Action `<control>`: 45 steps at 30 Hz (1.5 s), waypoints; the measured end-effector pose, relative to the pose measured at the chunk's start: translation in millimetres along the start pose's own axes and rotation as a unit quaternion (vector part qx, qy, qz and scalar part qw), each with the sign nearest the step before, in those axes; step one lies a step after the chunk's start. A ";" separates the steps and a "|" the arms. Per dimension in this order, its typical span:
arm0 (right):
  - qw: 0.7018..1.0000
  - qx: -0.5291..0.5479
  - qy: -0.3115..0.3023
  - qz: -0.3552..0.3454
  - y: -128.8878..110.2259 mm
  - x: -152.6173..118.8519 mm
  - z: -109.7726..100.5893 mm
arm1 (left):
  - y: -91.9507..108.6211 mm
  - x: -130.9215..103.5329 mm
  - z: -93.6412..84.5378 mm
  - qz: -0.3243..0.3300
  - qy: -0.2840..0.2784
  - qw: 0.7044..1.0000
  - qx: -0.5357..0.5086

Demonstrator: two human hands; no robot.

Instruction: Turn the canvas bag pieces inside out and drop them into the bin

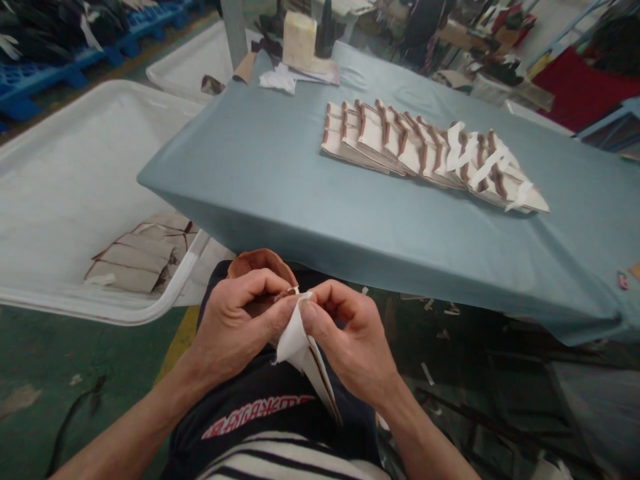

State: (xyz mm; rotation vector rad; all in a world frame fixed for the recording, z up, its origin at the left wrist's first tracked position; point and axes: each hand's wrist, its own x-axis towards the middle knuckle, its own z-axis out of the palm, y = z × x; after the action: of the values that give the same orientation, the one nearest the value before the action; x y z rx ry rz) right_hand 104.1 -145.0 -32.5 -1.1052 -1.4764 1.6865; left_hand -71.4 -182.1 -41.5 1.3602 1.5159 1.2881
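Over my lap, my left hand (237,323) and my right hand (350,337) meet, both pinching one small brown leather piece (260,263) with a white paper strip (295,343) hanging from it. The thumbs and forefingers touch at the strip's upper end. The brown part curls up behind my left fingers and is partly hidden. On the blue-covered table (280,193) ahead lies a fanned row of similar cream pieces with brown edging (425,153), some with white strips across them.
A large white bin (60,180) at my left holds a few flat pieces (137,257). A second white bin (195,60) stands behind it. A pale block (299,40) and paper scraps sit at the table's far end. Blue pallets and clutter fill the background.
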 end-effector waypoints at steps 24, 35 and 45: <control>0.986 0.148 0.038 0.062 14.2 12.0 9.8 | -46.5 6.2 10.8 0.190 0.199 0.905 0.325; 0.946 0.242 -0.099 0.193 25.5 12.1 -2.4 | -52.5 -1.5 4.8 0.092 0.172 0.934 0.300; 0.909 0.338 -0.145 0.197 25.3 6.5 4.8 | -65.6 5.4 0.3 0.248 0.220 0.868 0.370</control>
State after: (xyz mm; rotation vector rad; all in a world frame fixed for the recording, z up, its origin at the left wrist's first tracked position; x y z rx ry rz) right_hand 98.5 -145.8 -58.5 -0.8081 -0.7086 2.4725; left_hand -89.3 -173.2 -104.2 2.1583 2.2169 1.4518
